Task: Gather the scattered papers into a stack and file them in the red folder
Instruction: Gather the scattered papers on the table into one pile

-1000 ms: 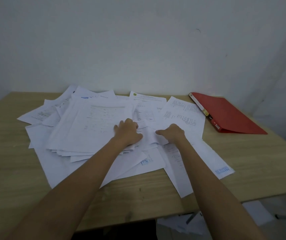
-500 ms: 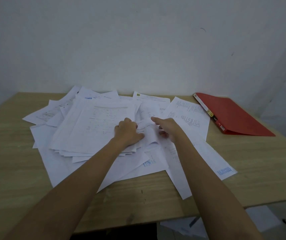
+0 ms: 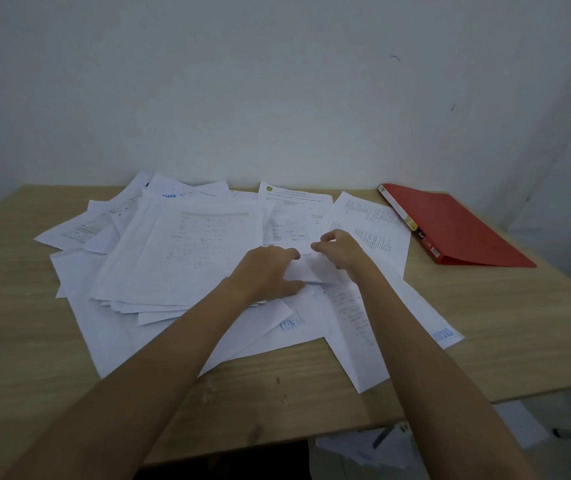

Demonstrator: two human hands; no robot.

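Change: since half a second ago the right hand (image 3: pixel 341 252) has curled its fingers onto a sheet (image 3: pixel 308 273), which now bows upward.
Left hand (image 3: pixel 266 271): fingers curled, pinching the same sheet's left side.
Right hand: fingertips together, clamped on the sheet's far edge.
Papers (image 3: pixel 187 258): loose overlapping spread across the middle of the tabletop (image 3: pixel 17 334).
Folder (image 3: pixel 450 226): red, closed, flat at the far right corner, just beside the papers.
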